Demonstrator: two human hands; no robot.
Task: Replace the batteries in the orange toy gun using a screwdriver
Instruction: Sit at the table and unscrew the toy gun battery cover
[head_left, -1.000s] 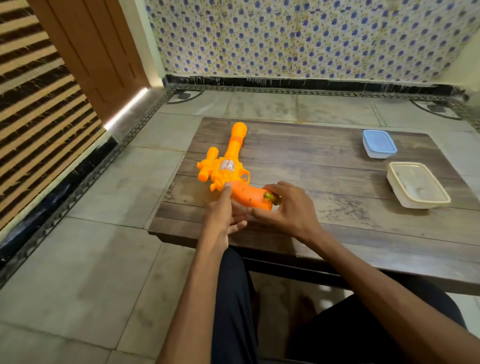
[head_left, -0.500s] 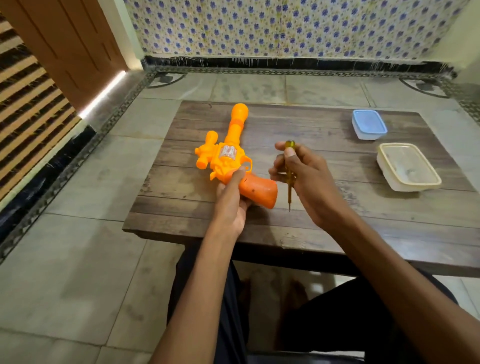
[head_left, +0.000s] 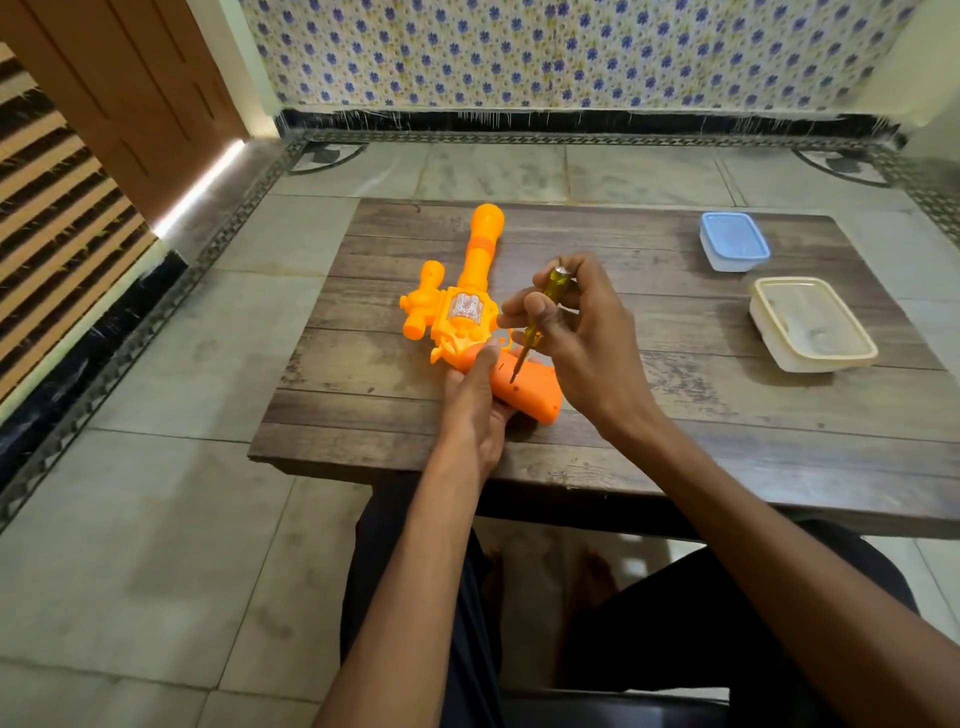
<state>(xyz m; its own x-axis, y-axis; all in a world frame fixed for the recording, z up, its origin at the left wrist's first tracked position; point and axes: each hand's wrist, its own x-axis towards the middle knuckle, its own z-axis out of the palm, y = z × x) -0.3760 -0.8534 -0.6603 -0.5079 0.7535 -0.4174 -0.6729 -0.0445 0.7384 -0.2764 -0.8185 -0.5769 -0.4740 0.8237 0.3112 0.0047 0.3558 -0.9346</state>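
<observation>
nearest, dark trousers (head_left: 675, 623) at the bottom edge, with 2 bare forearms reaching forward over them. beyond the knees, the near edge of a low wooden tabletop (head_left: 701, 426), planked and worn.

on its left-centre part, the left hand (head_left: 475, 415), fingers (head_left: 485, 359) wrapped round the near side of the grip of the orange toy gun (head_left: 467, 317), 1 finger lying along the top of the grip towards the trigger. gun flat on its side on the tabletop, grip towards the person, barrel pointing away and ending in a rounded muzzle, a silver label on the body, a knobbed piece sticking out on its left.

just right of the gun, the right hand (head_left: 592, 338), pinching the yellow see-through handle of a screwdriver (head_left: 543, 304). shaft tilted down and to the left, tip on the upper face of the grip beside a small dark slot.

further right and well apart from the gun, a cream rectangular container (head_left: 810, 325); behind it, a smaller blue-lidded tub (head_left: 733, 241).

past the tabletop, grey stone floor (head_left: 493, 171), a brown wooden door (head_left: 130, 88) at far left, and a wall (head_left: 571, 52) tiled with blue flowers.
</observation>
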